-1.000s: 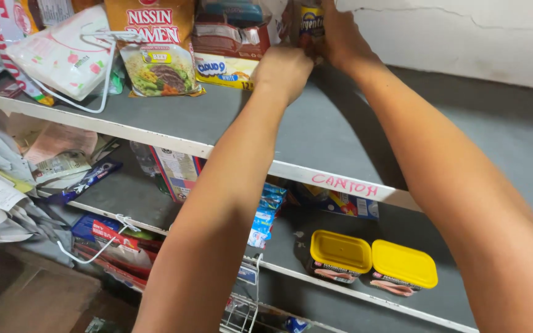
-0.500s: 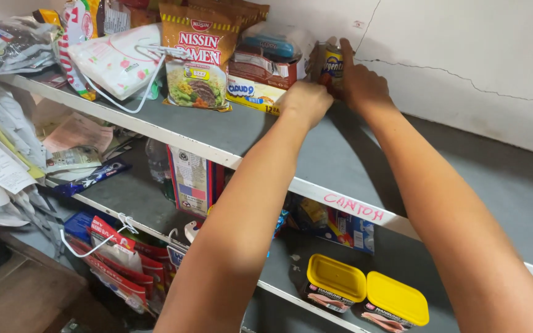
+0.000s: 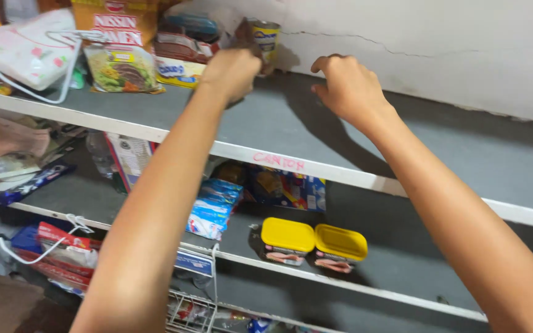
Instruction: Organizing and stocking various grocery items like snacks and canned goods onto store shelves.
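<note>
Nearest us, two yellow-lidded tubs (image 3: 313, 243) sit side by side on the lower shelf (image 3: 402, 246), with blue packets (image 3: 214, 206) to their left. Above, on the grey upper shelf (image 3: 464, 154), our right hand (image 3: 347, 86) hovers with curled fingers, holding nothing. Our left hand (image 3: 232, 71) is closed near a small dark packet (image 3: 242, 34); we cannot tell if it grips it. Just behind, a yellow-labelled can (image 3: 266, 38) stands against the cracked white wall (image 3: 433, 43), beside noodle packs (image 3: 118, 43).

even daylight, soft shadows, slight motion blur
</note>
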